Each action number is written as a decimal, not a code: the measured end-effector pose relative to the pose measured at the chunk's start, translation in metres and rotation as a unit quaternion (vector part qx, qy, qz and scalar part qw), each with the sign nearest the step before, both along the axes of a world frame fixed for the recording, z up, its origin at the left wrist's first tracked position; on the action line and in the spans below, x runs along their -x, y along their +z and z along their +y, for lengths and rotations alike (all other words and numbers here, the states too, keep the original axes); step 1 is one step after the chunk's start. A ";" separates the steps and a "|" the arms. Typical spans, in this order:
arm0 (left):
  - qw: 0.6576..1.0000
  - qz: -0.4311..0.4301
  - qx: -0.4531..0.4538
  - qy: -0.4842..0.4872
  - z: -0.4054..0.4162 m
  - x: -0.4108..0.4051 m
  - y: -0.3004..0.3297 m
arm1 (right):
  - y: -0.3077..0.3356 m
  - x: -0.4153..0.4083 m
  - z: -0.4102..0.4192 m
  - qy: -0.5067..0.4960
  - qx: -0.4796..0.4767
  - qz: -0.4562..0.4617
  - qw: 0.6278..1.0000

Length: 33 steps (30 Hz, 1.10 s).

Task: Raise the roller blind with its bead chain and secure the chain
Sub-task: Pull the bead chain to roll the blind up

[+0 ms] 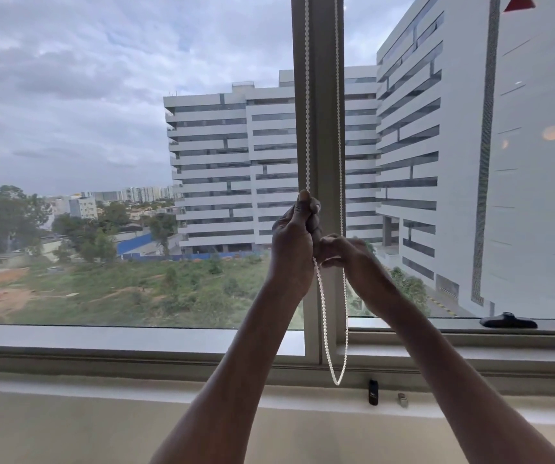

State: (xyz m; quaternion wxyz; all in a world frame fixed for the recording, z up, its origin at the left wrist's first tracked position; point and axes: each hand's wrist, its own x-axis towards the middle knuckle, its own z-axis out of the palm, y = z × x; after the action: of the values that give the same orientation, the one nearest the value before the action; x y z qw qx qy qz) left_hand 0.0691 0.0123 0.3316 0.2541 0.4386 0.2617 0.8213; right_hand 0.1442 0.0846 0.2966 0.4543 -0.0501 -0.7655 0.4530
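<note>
A white bead chain (306, 95) hangs in two strands in front of the grey window post (321, 128), and its loop (336, 380) ends just above the sill. My left hand (294, 236) grips the left strand with curled fingers, thumb up. Just lower and to the right, my right hand (346, 251) pinches the right strand. The two hands touch each other. The roller blind itself is out of view above the frame; both panes are uncovered.
A black window handle (508, 320) lies on the right pane's lower frame. On the wall under the sill (101, 383) sit a small black clip (373, 391) and a small metal fitting (402, 399). Buildings and trees show through the glass.
</note>
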 end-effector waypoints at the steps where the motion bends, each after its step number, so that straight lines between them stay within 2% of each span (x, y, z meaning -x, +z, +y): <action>1: 1.000 0.000 -0.001 0.008 0.000 -0.001 -0.002 | 0.008 0.000 0.002 -0.021 -0.010 -0.010 1.000; 4: 1.000 -0.004 0.019 0.023 0.001 -0.005 -0.007 | 0.037 -0.005 0.003 -0.051 0.018 -0.014 0.998; 8: 0.999 0.017 0.035 0.025 0.004 -0.015 -0.014 | 0.072 -0.012 -0.005 0.073 0.110 0.037 0.991; 11: 0.999 0.027 0.032 0.018 0.005 -0.021 -0.019 | 0.091 -0.013 -0.014 0.162 0.136 0.039 0.977; 16: 0.998 0.037 0.043 0.042 0.005 -0.026 -0.023 | 0.106 -0.010 -0.020 0.202 0.185 0.061 0.960; 21: 0.996 0.052 0.041 0.067 0.007 -0.027 -0.024 | 0.098 0.003 -0.021 0.135 0.165 0.144 0.966; 25: 0.990 0.102 0.032 0.093 0.015 -0.021 -0.028 | 0.093 0.013 -0.025 -0.016 0.031 0.201 0.979; 28: 0.982 0.143 0.046 0.111 0.021 -0.009 -0.027 | 0.081 0.017 -0.021 -0.133 -0.074 0.199 0.968; 33: 0.994 0.090 0.058 0.016 0.012 0.014 0.005 | 0.051 0.017 -0.020 -0.186 -0.121 0.217 0.951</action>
State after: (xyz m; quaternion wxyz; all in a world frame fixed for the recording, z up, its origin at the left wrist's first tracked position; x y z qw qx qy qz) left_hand 0.0556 0.0241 0.3369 0.2414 0.4908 0.3381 0.7658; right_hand 0.1270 0.0642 0.3474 0.6879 -0.0368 -0.6748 0.2647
